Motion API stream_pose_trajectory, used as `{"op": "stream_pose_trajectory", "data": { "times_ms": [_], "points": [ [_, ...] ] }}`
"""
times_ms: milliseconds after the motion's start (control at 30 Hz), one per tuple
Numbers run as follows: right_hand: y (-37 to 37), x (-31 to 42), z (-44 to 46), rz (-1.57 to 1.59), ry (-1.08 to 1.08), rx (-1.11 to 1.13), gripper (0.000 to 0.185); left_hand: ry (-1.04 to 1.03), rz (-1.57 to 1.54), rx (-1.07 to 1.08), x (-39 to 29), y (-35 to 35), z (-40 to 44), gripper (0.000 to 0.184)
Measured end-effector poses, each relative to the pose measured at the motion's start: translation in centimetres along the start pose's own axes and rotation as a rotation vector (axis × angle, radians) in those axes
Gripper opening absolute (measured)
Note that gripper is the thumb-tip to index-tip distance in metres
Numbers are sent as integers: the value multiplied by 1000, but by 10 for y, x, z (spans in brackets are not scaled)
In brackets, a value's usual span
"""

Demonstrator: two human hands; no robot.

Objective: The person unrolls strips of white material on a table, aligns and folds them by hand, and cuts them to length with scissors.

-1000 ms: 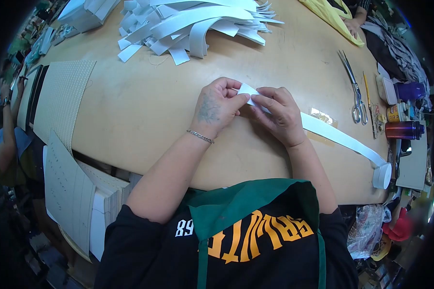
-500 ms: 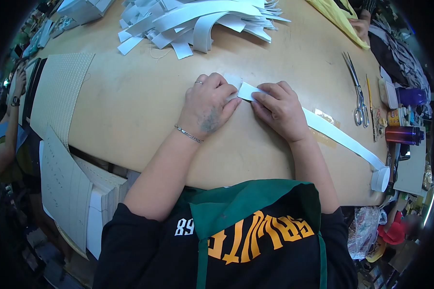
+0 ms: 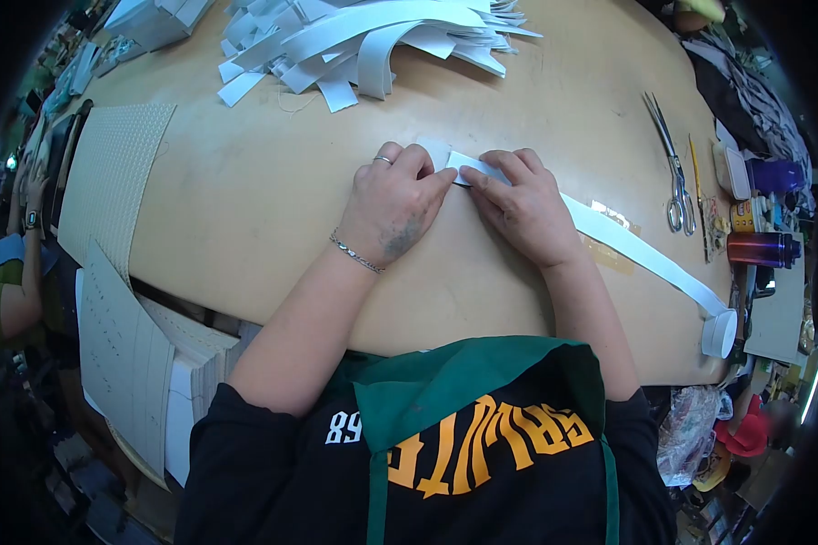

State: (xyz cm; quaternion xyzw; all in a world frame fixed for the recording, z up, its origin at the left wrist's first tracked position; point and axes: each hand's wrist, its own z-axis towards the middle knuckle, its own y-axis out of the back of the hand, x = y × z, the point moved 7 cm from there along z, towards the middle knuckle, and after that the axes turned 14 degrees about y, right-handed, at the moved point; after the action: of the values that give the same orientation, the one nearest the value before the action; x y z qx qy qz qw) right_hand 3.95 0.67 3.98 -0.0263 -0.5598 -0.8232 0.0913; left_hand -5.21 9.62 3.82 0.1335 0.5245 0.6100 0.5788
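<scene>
The end of a white strip (image 3: 609,232) lies between my two hands on the table. My right hand (image 3: 529,207) presses its fingertips and thumb on this strip close to its end. From under that hand the strip runs right to a small white roll (image 3: 719,334) at the table's edge. My left hand (image 3: 395,195) is closed in a pinch, its thumb tip meeting the strip's end. A thin pale piece (image 3: 434,148) shows just beyond its curled fingers; what lies inside the pinch is mostly hidden.
White cut strips (image 3: 364,41) are heaped at the back of the table (image 3: 273,200). Scissors (image 3: 677,177) lie at right, near a yellow pencil-like stick (image 3: 697,182) and a purple tumbler (image 3: 762,252). A woven sheet (image 3: 118,173) lies left. Another person's arm (image 3: 32,245) is at far left.
My right index finger has moved left toward the strip's end, and my left thumb has come closer to it. The yellow cloth at the upper right has mostly gone from view.
</scene>
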Motion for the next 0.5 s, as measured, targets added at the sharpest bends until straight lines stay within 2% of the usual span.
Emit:
{"op": "stream_pose_trajectory", "data": {
  "times_ms": [500],
  "points": [
    [-5, -2, 1, 13, 10, -48, 26, 27, -27, 13, 2, -2, 2, 17]
  ]
}}
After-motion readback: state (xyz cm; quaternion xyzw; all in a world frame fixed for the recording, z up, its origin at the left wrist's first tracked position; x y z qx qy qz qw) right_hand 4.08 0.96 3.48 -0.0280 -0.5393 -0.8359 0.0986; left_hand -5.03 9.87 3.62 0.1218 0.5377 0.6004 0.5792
